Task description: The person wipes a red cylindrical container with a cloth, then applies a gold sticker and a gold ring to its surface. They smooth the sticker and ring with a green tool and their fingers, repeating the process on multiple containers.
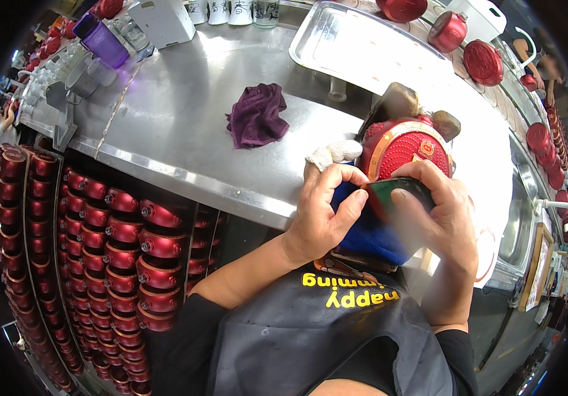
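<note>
A round red bottle [406, 148] with a studded face and a gold-orange band rests in front of me, against dark padded supports [399, 99]. Below it is a blue surface [380, 231]. My right hand [446, 214] is closed on a thin, dark green flat piece [399, 191] at the bottle's near side; its exact kind is unclear. Thumb and forefinger of my left hand [327, 211] pinch together at the left end of this piece; what lies between them is too small to make out. A white finger cover [333, 154] sits on one left finger.
A crumpled purple cloth [257, 117] lies on the steel table [178, 119]. Beyond is a shallow metal tray [310, 49]. Racks of red bottles [125, 231] stand below the table at left. More red bottles [483, 63] line the far right, near a sink [522, 204].
</note>
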Tool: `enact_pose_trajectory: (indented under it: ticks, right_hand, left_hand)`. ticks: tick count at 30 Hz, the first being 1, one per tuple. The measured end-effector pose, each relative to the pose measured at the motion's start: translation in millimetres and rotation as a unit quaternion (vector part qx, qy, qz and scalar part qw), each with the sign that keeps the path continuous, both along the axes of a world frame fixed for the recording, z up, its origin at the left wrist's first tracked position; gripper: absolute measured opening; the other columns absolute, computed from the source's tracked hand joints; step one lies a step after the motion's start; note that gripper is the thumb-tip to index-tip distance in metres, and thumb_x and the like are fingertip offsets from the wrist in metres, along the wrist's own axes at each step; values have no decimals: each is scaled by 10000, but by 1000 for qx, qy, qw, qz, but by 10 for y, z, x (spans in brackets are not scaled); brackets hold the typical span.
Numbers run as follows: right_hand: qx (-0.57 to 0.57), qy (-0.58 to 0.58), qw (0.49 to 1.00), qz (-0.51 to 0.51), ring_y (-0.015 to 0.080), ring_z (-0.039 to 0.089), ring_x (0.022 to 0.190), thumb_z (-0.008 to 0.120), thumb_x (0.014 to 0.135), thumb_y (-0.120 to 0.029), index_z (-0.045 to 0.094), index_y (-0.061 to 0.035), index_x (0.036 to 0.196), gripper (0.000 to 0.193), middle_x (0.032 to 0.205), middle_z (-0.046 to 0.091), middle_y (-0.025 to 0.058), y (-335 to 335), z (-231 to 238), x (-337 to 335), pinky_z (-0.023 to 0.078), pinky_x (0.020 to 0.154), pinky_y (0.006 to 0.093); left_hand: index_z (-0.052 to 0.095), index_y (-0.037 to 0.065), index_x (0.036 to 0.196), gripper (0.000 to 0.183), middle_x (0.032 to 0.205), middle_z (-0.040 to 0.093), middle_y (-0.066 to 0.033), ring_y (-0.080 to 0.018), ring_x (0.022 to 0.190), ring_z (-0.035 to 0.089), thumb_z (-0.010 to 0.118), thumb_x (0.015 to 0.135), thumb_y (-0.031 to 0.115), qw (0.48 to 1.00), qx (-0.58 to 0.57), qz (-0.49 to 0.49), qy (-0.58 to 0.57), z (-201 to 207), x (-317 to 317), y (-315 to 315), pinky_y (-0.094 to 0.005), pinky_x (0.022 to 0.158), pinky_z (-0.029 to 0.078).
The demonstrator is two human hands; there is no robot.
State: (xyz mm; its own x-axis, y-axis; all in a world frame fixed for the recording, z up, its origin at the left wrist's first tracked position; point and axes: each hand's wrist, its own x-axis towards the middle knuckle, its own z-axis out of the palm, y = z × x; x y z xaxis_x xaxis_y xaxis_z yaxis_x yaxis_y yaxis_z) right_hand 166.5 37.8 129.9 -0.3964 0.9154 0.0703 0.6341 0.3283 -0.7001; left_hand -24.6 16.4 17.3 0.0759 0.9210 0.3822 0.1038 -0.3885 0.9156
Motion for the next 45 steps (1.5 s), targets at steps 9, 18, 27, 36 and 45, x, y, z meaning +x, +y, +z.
enact_pose_trajectory:
  ticks: [9,18,27,36,45]
  right_hand:
    - [6,8,1000,-8,352,719,818,725,879,-104,656,-40,1058,202,874,709,160,11,-20,-16,539,724,399]
    - [29,13,1000,-2,230,688,752,685,865,-66,660,1,1043,192,835,681,117,17,-35,-14,525,721,317]
    - [37,76,992,-94,103,661,777,689,945,-72,667,7,1105,179,864,704,53,-83,-33,235,531,705,259]
    - [-8,187,972,-140,88,612,882,696,958,-72,651,15,1149,214,966,672,32,-198,-177,467,491,790,229]
    - [-26,217,964,-151,81,600,916,680,975,-72,641,16,1176,223,1003,669,31,-228,-251,573,477,819,221]
  left_hand:
    - [650,-11,1061,147,1040,617,-78,-134,962,554,606,997,115,999,-14,2,-29,1,10,-1,-274,879,439]
    - [655,-2,1059,140,1025,635,-89,-169,988,561,608,983,106,999,-38,-7,-38,13,5,-12,-302,908,439]
    - [700,103,1042,228,1193,629,-160,-380,1155,489,711,827,177,944,235,92,211,47,-98,10,-500,1023,351]
    - [503,-10,1303,534,1274,553,-197,-333,1194,495,709,966,350,1000,21,9,-3,-106,83,217,-424,1074,373]
    - [440,-18,1373,610,1366,495,-201,-319,1295,466,700,979,368,998,-16,-39,-51,-176,87,215,-414,1132,339]
